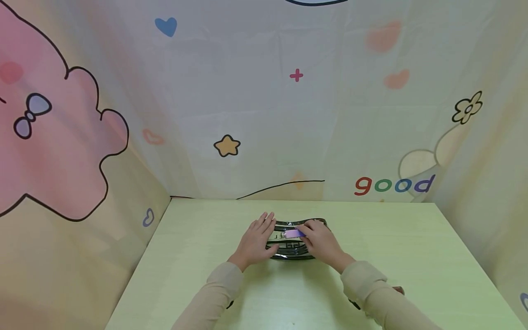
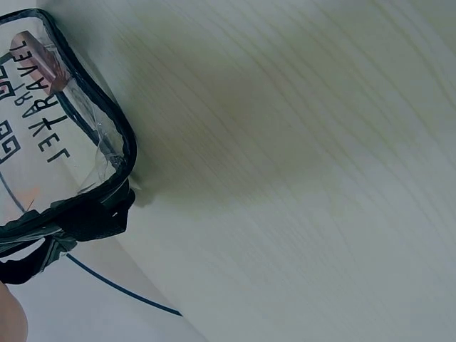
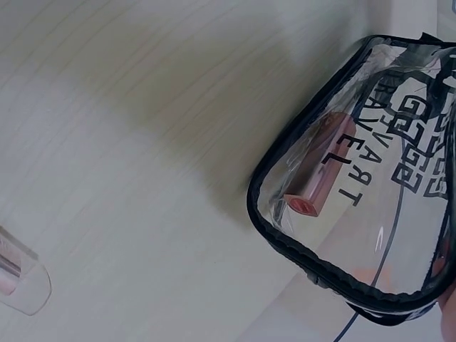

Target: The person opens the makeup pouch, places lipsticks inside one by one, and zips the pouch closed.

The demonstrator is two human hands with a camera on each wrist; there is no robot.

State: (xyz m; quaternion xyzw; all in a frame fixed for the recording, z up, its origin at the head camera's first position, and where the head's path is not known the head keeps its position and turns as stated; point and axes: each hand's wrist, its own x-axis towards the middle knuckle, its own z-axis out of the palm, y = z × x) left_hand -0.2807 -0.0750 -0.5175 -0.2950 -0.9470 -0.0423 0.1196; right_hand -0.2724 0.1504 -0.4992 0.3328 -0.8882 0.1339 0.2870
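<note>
A clear pouch [image 1: 288,256] with black trim and dark printed letters lies in front of me on the table. My left hand [image 1: 254,240] rests on its left end, fingers straight and spread toward the back, thumb along the front side. Over the right part of the pouch, my right hand [image 1: 321,240] pinches a purple tab [image 1: 294,233] with a shiny metal bit at its left end. Through the clear wall in the right wrist view, a pinkish lipstick tube [image 3: 320,164] with a red end shows inside the pouch.
A small reddish-brown thing [image 1: 398,290] peeks out beside my right sleeve. At the lower left of the right wrist view lies a clear-walled pink tube [image 3: 18,274]. The pale table [image 1: 185,256] ends at a printed curtain [image 1: 264,151] behind and at both sides.
</note>
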